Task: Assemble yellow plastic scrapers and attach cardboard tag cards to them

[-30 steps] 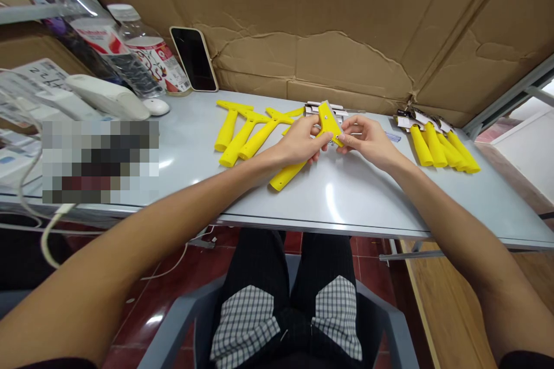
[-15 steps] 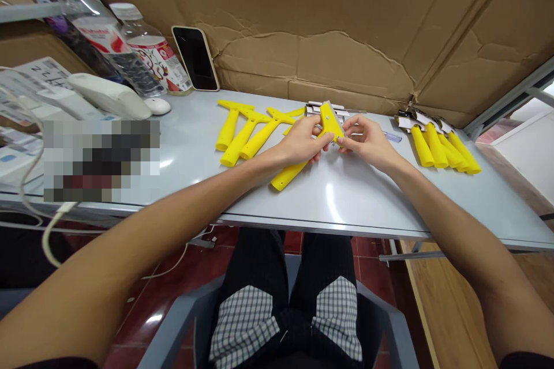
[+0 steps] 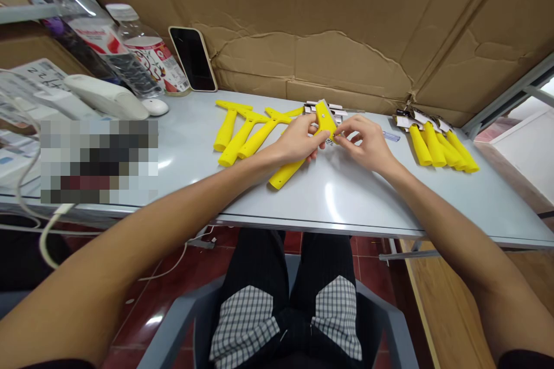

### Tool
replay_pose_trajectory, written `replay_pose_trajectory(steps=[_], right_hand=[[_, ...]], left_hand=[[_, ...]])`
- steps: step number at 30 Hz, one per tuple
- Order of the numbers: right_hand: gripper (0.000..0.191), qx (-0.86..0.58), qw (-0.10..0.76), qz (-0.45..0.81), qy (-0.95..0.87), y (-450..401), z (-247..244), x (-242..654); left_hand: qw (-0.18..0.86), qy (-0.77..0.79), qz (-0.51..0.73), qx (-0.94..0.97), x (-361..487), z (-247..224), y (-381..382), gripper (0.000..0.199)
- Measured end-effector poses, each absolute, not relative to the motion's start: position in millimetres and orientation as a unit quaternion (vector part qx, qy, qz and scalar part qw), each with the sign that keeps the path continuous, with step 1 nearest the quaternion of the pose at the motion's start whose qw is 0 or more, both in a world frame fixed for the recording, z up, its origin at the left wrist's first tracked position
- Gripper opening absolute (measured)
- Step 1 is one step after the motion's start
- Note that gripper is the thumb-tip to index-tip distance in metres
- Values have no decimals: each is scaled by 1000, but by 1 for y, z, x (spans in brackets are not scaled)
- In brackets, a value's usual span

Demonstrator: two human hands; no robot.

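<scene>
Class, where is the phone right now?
In the head view, the phone leans against the cardboard at the table's back edge, just right of the plastic bottle.

Bare left hand (image 3: 296,141) and right hand (image 3: 363,144); dark sleeve ends (image 3: 56,364) at near edge; black pinstriped trousers (image 3: 322,259) with black-and-white checked panels (image 3: 244,323).

- Passage: the table (image 3: 346,202) top along the near side, in front of both hands.
- Left obstacle: yellow T-handles (image 3: 236,132) beside the left hand (image 3: 298,141).
- Right obstacle: yellow handle bundle (image 3: 437,147), beyond the right hand (image 3: 363,144).
- Far stop: cardboard sheet (image 3: 346,23).
</scene>
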State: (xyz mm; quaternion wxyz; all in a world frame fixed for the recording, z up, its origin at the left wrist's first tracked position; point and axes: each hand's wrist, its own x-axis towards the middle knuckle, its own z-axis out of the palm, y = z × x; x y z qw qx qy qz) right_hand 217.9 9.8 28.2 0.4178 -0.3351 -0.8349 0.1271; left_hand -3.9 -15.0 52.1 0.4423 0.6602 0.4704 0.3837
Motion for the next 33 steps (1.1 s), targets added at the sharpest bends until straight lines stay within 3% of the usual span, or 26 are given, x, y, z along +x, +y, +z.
replay_pose_trajectory(steps=[28,33], right_hand=[[6,-348,403,168,-830,10,25,215],[22,-372,424,301,-769,11,25,215]], left_hand=[[443,466,373,669,-3,49,-15,12],[446,462,374,669,-3,49,-15,9]])
